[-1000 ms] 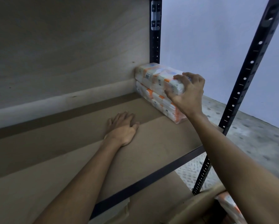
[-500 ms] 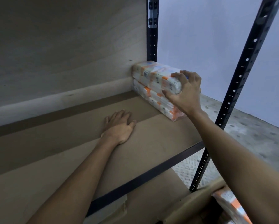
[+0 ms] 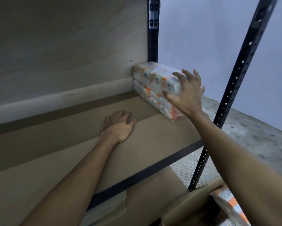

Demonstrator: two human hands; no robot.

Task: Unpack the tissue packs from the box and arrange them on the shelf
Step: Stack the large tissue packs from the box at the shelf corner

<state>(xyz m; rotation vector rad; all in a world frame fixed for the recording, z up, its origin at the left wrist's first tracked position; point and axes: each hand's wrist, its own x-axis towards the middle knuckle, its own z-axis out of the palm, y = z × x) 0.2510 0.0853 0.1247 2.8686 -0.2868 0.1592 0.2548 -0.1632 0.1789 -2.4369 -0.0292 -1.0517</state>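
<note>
Since half a second ago, the left hand (image 3: 119,126) is staying flat on the shelf board (image 3: 63,152), while the right hand (image 3: 186,93) is no longer wrapping the near end of the upper tissue pack (image 3: 155,77) and is spreading its fingers off it.

The left hand is lying palm down, fingers straight and together, pressing the bare board and holding nothing. The right hand is hanging released, fingers splayed wide just in front of the upper pack's near end. Whether its thumb is still grazing the wrapper cannot be told.

The upper pack is lying squarely on the lower tissue pack (image 3: 158,103), both pushed into the far right corner against the wooden back panel (image 3: 63,54), beside the rear upright (image 3: 152,38). The stack's near end is sitting back from the dark front rail (image 3: 145,173). Bare board is stretching from the stack leftward past the left hand. Right of the front upright (image 3: 235,95), the cardboard box (image 3: 194,203) is standing open below the shelf with another tissue pack (image 3: 230,204) showing inside.
</note>
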